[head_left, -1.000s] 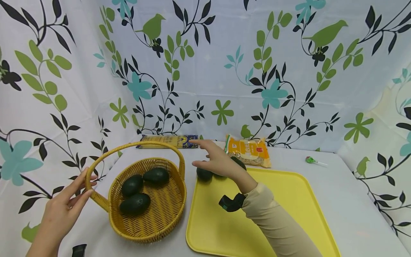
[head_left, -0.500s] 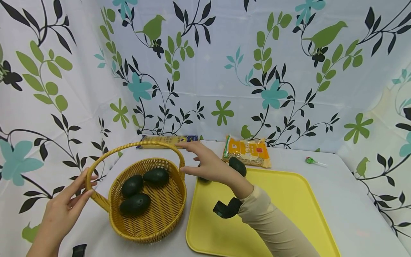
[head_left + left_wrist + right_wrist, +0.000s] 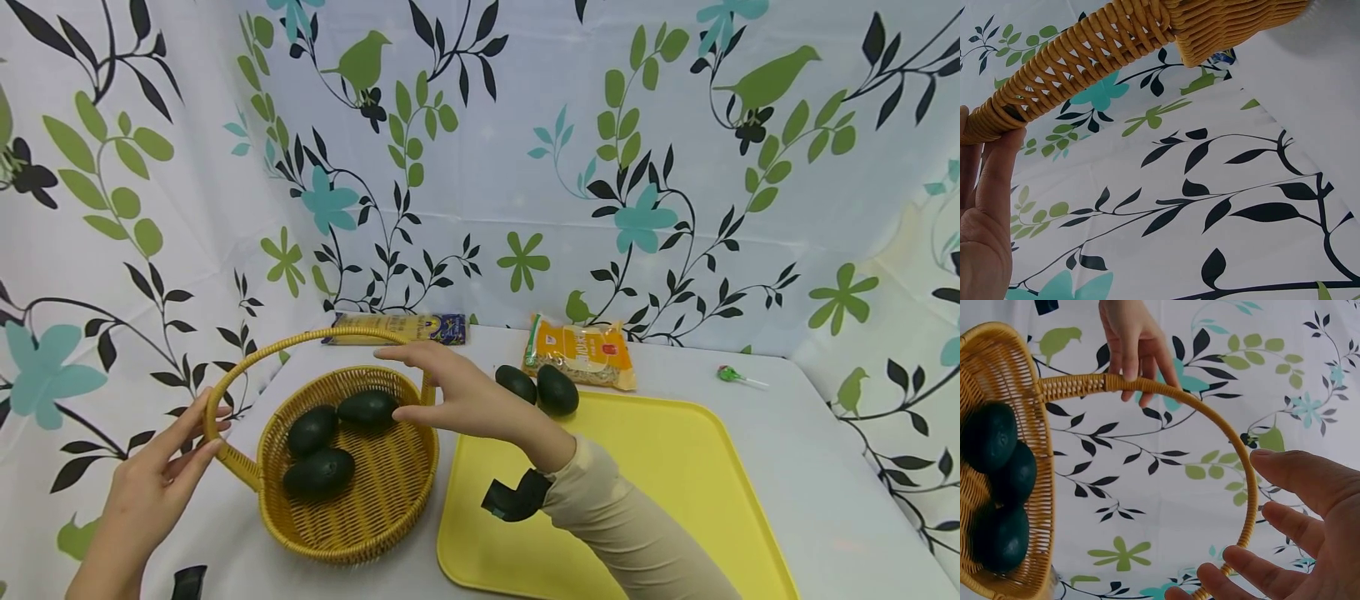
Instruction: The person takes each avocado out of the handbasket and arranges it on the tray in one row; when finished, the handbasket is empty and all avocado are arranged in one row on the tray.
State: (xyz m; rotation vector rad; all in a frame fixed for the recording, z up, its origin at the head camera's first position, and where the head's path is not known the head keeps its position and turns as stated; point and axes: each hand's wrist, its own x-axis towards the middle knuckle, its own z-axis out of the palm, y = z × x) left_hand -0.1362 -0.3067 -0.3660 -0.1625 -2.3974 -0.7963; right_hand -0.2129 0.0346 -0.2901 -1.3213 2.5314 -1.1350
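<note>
A yellow wicker basket (image 3: 384,479) with a tall arched handle (image 3: 231,457) stands on the left, three dark green avocados (image 3: 318,473) inside it. My left hand (image 3: 150,493) pinches the left side of the handle between thumb and fingers; the right wrist view shows this hand (image 3: 1134,337) from the front. Over the basket's right rim my right hand (image 3: 476,402) hovers, holding nothing, thumb and fingers spread by the handle's right side. Whether it touches the handle I cannot tell. Two more avocados (image 3: 557,390) lie on the yellow tray's (image 3: 600,517) far left corner.
Behind the tray lies an orange bag of grain-like food (image 3: 581,354). A flat yellow-and-blue packet (image 3: 442,328) rests at the back, partly behind the handle. A green-wrapped lollipop (image 3: 729,374) is at the far right. A patterned cloth (image 3: 480,183) hangs behind the white table.
My right hand has moved left from above the tray's avocados to the basket's right rim, uncovering both avocados. My left hand keeps its hold on the handle.
</note>
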